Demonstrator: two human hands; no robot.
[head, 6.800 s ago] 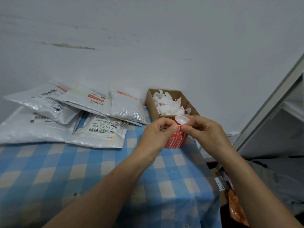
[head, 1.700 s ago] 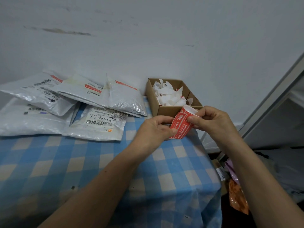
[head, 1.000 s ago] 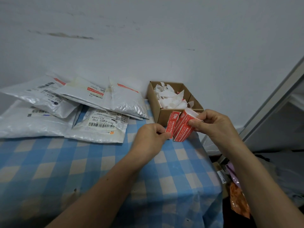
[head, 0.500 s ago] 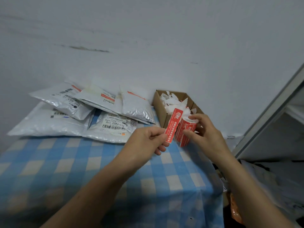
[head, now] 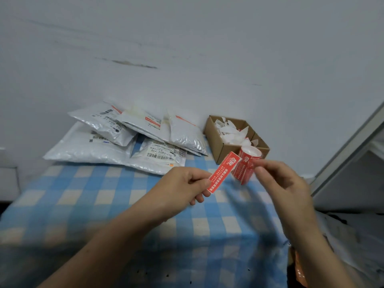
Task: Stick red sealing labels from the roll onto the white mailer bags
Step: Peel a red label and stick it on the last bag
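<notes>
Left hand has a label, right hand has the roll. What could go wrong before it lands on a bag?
1. The left hand pinches the red label by its lower end only. Its free upper end sits close to the roll in the right hand and could restick there or curl on itself.
2. The mailer bags lie overlapped and crinkled, so the label might go on wrinkled or bridge two bags.
</notes>
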